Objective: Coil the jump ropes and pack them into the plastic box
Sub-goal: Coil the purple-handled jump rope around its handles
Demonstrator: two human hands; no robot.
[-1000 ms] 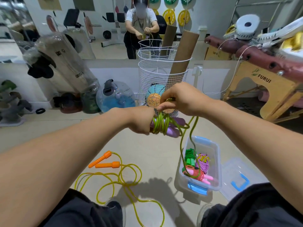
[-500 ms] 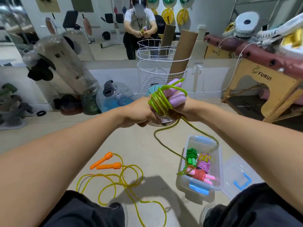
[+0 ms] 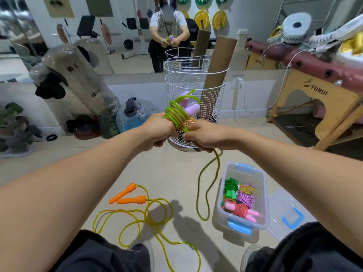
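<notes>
Yellow rope (image 3: 137,220) with orange handles (image 3: 127,196) is left loose on the floor. Lilac handles (image 3: 189,106) are gripped in the closed left hand (image 3: 157,132), with green rope (image 3: 176,114) coiled around them. The rope's free end is pinched in the closed right hand (image 3: 204,137), its tail hung toward the floor. Three coiled ropes are seen in the box (image 3: 262,193); a lid (image 3: 284,214) is laid just beside it.

The lower ends of the purple handles (image 3: 189,107) are hidden inside the left hand (image 3: 157,132) and under the green rope (image 3: 177,114). The yellow rope (image 3: 141,222) leaves the bottom edge, and the box lid (image 3: 284,214) is partly covered by the right knee.
</notes>
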